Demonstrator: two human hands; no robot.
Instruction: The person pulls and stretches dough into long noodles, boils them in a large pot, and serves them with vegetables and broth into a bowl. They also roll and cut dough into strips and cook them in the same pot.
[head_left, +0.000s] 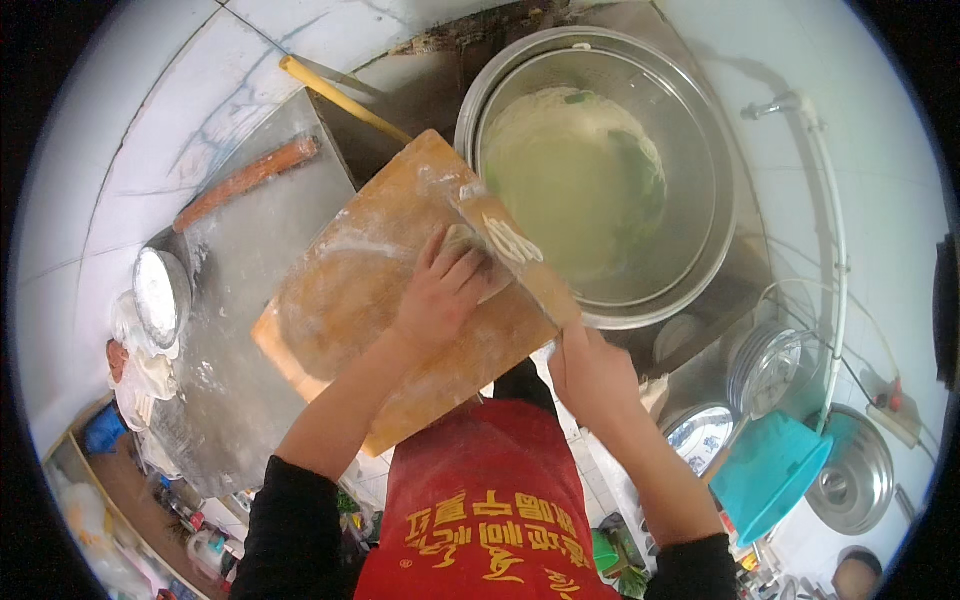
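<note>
A floured wooden board (337, 285) lies tilted in front of me, its far right corner beside a large metal pot (697, 247). My left hand (442, 292) is on the board with fingers curled over a pale piece of dough (491, 279). My right hand (596, 371) grips what looks like a knife (536, 300) at the board's right edge; the thin blade runs along the dough, and its handle is mostly hidden. Beyond the blade, several cut dough strips (514, 240) lie on the board. Cloudy greenish liquid (570, 187) with green leaves fills part of the pot.
A metal worktop (247, 315) at left bears a rolling pin (247, 180) and a bowl of white powder (157, 296). A yellow hose (337, 97) runs behind the board. At right are a pipe with a tap (787, 106), stacked plates (769, 367) and a turquoise basin (769, 476).
</note>
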